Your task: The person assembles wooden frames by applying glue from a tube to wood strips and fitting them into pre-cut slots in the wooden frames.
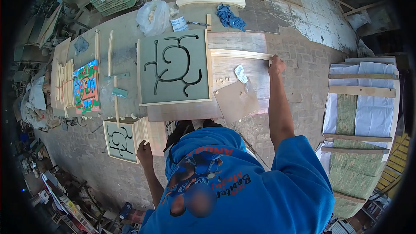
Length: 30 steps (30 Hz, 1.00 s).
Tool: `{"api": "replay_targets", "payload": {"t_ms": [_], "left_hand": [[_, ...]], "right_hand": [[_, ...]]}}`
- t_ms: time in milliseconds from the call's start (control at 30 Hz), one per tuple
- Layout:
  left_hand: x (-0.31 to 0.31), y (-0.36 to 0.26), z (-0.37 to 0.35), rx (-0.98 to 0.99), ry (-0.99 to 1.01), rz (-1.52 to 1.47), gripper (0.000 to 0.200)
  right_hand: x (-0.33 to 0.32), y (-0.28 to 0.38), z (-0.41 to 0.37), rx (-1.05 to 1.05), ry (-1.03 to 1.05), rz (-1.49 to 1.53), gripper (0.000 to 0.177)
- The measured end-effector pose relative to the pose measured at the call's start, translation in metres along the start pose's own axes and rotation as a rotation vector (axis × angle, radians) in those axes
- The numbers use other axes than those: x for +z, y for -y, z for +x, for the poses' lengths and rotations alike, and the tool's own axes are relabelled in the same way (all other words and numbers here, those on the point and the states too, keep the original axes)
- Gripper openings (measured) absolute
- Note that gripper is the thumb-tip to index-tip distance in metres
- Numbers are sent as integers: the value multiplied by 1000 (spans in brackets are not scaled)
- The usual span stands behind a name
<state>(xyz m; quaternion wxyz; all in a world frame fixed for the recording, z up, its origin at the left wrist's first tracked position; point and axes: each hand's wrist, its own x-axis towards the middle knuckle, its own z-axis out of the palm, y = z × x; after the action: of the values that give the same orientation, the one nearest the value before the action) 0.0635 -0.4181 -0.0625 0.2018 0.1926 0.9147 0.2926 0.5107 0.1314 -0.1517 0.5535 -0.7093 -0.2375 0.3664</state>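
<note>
My right hand [277, 66] is closed on the right end of some thin pale wooden strips [242, 54], which stretch left across the table toward a framed board. That grey-green board [173, 67] lies flat, with dark curved grooves in its face and pale strips along its edges. Lower down, my left hand [144, 151] is beside a stack of pale wooden pieces [141, 131], fingers loosely apart at its near edge. Next to this stack is a smaller grooved board [120, 142] with a pale frame.
On the table are a brown sheet [236, 102], small wood bits [223, 80], a plastic bag [154, 17], a blue cloth [231, 17], a colourful panel [86, 86] and bundled sticks [65, 82]. A large covered stack [362, 121] with wooden slats stands at the right.
</note>
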Motion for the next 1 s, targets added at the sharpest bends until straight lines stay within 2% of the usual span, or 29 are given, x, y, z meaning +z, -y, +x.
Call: {"api": "replay_targets", "payload": {"t_ms": [67, 167, 233, 367, 400, 467, 667, 767, 833, 867, 933, 1000], "left_hand": [[1, 0, 0, -1, 0, -12, 30], [-1, -4, 1, -4, 7, -3, 30], [-1, -6, 0, -5, 2, -4, 30], [-1, -3, 1, -4, 1, 7, 30], [0, -1, 1, -13, -1, -9, 29], [0, -2, 1, -23, -4, -25, 29], [-2, -15, 5, -22, -7, -9, 29], [-8, -28, 6, -4, -10, -10, 29], [-10, -34, 7, 38, -26, -13, 29], [-11, -40, 7, 37, -29, -16, 29], [-16, -53, 8, 48, -13, 7, 29], [-18, -72, 9, 79, -13, -20, 29]], "right_hand": [[1, 1, 2, -46, -21, -17, 14], [2, 2, 1, -2, -49, -63, 15], [0, 2, 2, 11, -7, -133, 31], [1, -1, 6, -21, 0, -163, 29], [1, -2, 5, -33, 11, -86, 18], [0, 2, 0, -44, 23, -10, 13], [-3, 6, -5, -58, 51, -25, 21], [-3, 23, -19, -43, 38, 73, 22], [-6, 45, -34, 42, -26, 98, 34], [-9, 53, -40, 40, -22, 100, 34], [-18, 70, -56, 10, 139, 241, 35], [-26, 88, -74, -51, 200, 320, 32]]}}
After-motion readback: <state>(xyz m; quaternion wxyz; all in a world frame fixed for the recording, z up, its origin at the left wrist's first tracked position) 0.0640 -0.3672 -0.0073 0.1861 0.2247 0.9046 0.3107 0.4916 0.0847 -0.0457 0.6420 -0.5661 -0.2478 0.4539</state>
